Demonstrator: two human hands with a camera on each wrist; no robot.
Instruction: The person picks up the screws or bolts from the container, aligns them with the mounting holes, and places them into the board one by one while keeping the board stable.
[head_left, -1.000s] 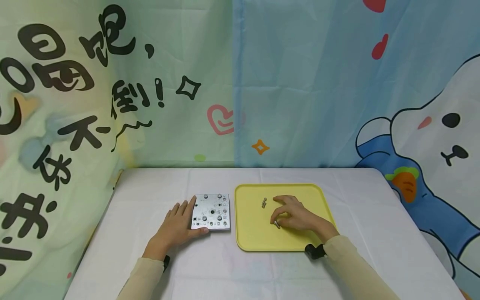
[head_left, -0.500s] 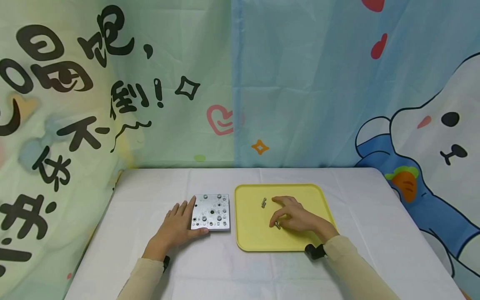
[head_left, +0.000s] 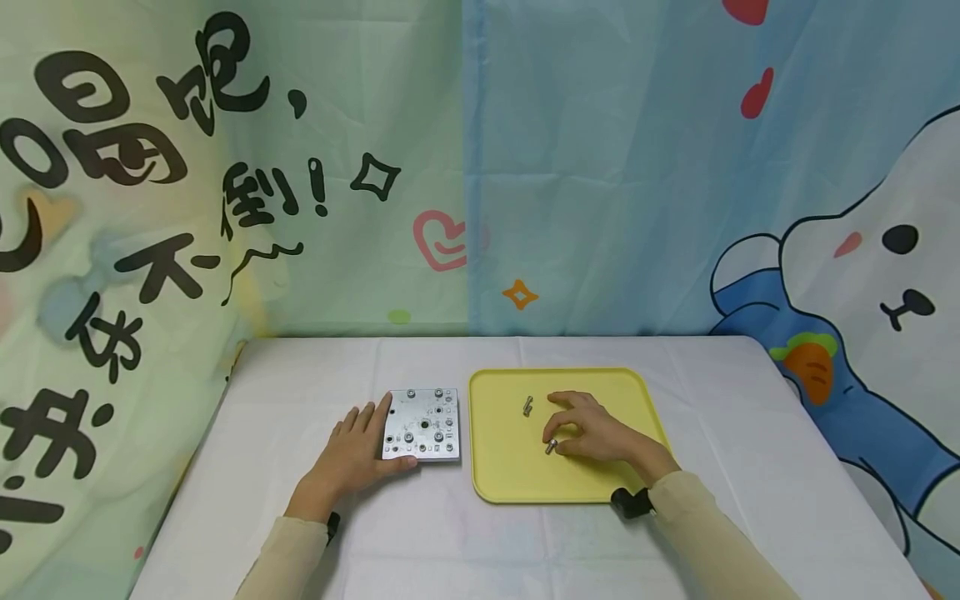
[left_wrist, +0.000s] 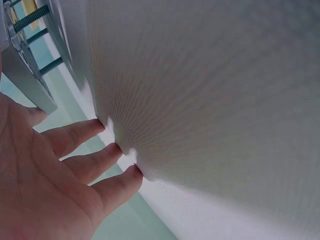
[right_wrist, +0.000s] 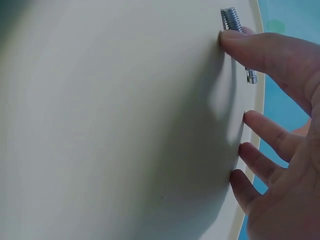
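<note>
Metal plate (head_left: 422,427), one: silver, roughly square, set with bolts and holes; lies on the surface (head_left: 420,533), left of the tray. Threaded bolts (left_wrist: 31,19) show beneath its edge in the left wrist view.

Left hand (head_left: 351,462), bare: released, fingers extended; index finger along the plate's left edge, thumb at its near edge, the other three fingertips pressed on the white cloth of the surface.

Tray (head_left: 513,483), one: yellow, shallow, rounded corners, right of the plate and apart from it.

Screw (head_left: 551,447), one: silver, threaded; pinched between thumb and finger of the right hand, over the middle of the tray.

Right hand (head_left: 592,432), bare: grasping that screw; remaining fingers spread apart.

Loose hardware (head_left: 528,407): small silver pieces, count unclear, lying in the tray beyond the held screw.

Sleeves (head_left: 697,521), two: beige, with a black device (head_left: 632,503) at the right wrist.

Backdrop (head_left: 600,167): green and blue fabric, black lettering at left, white cartoon animal at right.
</note>
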